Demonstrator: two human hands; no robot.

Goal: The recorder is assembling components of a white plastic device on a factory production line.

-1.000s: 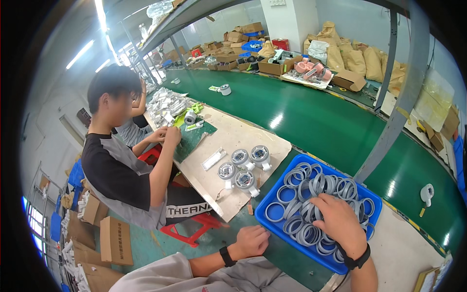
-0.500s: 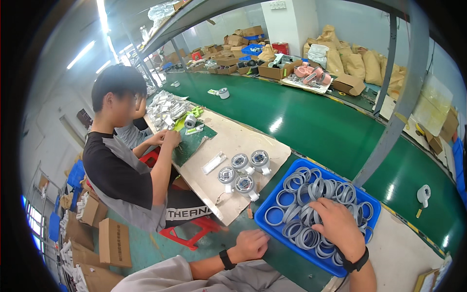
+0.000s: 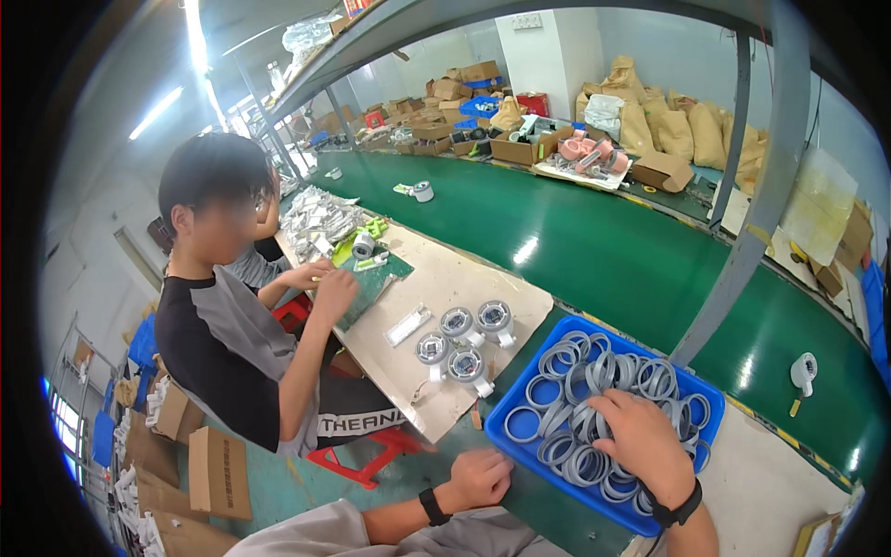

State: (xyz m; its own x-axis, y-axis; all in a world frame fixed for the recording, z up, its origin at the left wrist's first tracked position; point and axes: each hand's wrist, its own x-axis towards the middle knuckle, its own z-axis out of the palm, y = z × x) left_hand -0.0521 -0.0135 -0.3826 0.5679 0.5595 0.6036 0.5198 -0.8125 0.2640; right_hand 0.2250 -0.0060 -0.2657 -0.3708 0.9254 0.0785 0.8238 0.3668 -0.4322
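Note:
My right hand (image 3: 643, 434) lies over a heap of grey rings (image 3: 608, 367) in a blue plastic tray (image 3: 509, 446). Its thumb and fingers are apart, with the fingertips touching rings; no ring is clearly gripped, and the palm side is hidden. My left hand (image 3: 480, 477) rests closed by the tray's near left corner, fingers curled, with nothing visible in them. Several round grey-white housings with short handles, such as this fan-like part (image 3: 465, 364), sit on the board left of the tray. A flat white piece (image 3: 408, 325) lies beside them.
A co-worker (image 3: 237, 306) sits at the left, both hands near small parts. Behind the tray runs a green conveyor belt (image 3: 594, 241), carrying a few housings. A grey metal post (image 3: 738, 269) stands behind the tray. White parts (image 3: 320, 223) are piled farther along the bench.
The co-worker's hands have moved slightly apart, and the head and torso have shifted. My hands stay nearly where they were, the right on the rings, the left closed. The view has tilted slightly.

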